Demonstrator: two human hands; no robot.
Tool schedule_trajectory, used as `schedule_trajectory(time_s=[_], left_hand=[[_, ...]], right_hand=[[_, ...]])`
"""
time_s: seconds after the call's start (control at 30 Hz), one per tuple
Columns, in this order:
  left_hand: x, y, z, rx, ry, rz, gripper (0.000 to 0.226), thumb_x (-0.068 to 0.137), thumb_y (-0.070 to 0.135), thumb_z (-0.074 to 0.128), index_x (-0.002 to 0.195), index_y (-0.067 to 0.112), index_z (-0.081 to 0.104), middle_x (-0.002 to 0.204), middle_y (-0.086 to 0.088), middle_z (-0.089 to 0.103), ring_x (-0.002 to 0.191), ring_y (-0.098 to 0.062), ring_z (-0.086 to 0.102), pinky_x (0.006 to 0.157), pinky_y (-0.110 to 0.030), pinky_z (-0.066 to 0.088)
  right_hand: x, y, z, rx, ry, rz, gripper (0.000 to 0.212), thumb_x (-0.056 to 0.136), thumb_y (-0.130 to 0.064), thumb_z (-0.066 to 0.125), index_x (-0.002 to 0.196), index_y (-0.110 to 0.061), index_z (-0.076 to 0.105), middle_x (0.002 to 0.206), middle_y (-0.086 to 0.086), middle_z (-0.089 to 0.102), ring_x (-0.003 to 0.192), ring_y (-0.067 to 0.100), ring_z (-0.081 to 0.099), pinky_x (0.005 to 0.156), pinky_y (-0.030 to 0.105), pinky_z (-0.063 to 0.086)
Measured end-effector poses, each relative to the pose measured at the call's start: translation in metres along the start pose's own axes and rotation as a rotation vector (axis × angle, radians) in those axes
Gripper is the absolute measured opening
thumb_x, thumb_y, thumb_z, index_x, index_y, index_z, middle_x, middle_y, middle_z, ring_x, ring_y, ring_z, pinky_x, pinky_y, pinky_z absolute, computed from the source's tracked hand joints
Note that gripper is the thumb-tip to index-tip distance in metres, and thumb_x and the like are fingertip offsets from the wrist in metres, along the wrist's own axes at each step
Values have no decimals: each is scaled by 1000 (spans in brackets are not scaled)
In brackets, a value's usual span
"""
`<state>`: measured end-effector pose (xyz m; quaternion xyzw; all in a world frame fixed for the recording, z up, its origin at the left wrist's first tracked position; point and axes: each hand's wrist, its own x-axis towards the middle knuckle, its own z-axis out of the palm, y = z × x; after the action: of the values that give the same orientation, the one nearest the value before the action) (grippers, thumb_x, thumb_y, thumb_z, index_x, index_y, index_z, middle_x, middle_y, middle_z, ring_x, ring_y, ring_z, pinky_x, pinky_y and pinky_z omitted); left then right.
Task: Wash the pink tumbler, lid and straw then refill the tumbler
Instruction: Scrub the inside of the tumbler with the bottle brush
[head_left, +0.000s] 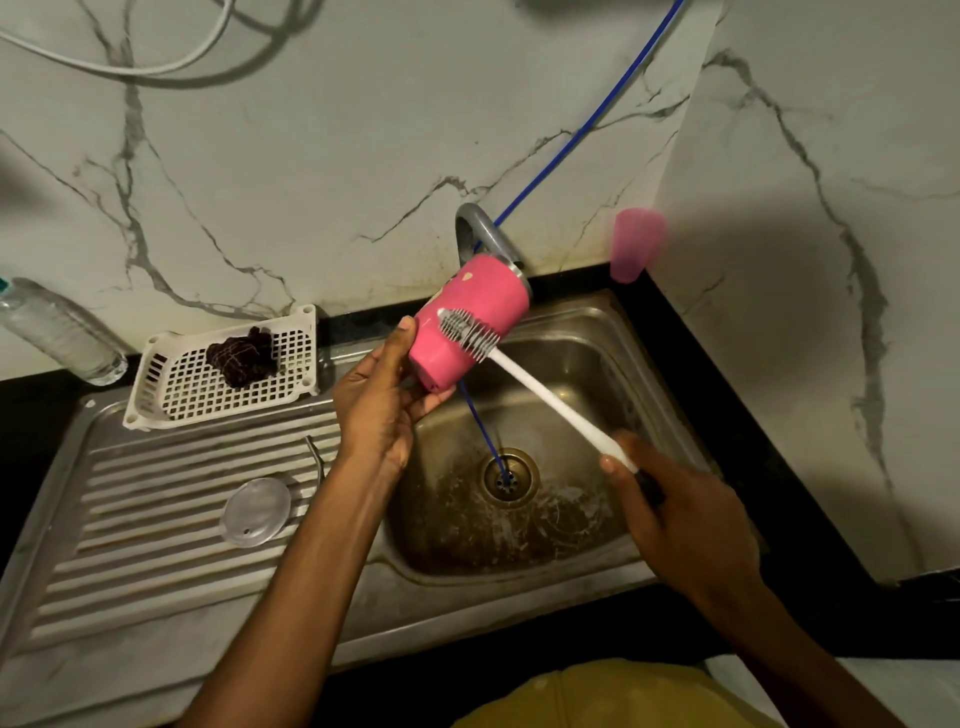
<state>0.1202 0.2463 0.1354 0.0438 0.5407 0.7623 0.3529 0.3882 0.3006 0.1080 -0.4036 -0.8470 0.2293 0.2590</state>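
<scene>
The steel sink (582, 358) serves as the catch basin, so the washing is kept above it. The ribbed draining surface (156, 499) on its left is used for parts set aside. The pink tumbler (467, 296) is held tilted below the faucet (483, 234). Its base is gripped by the curled fingers of the left hand (379, 405), leaving the side exposed. The white brush (545, 397) is laid across that side, its handle clasped in the closed fingers of the right hand (685, 525). The clear lid (255, 512) and metal straw (315, 457) are left lying on the ribs; whether washed cannot be told.
</scene>
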Motion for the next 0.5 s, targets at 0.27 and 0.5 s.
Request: schedule_trajectory(time_s=[0.27, 0.5], left_hand=[[0, -8, -3, 0, -5, -24, 12, 88, 25, 75, 93, 15, 68, 82, -2, 78, 80, -22, 76, 76, -47, 62], [3, -8, -13, -82, 1, -127, 22, 90, 33, 70, 104, 17, 64, 100, -10, 72, 76, -20, 76, 72, -41, 64]], right_hand=[[15, 1, -2, 62, 40, 171, 42, 95, -56, 46, 123, -33, 67, 52, -12, 55, 54, -2, 58, 53, 23, 47], [-5, -4, 4, 48, -59, -7, 35, 100, -57, 44, 122, -39, 65, 56, -18, 55, 49, 2, 57, 44, 20, 45]])
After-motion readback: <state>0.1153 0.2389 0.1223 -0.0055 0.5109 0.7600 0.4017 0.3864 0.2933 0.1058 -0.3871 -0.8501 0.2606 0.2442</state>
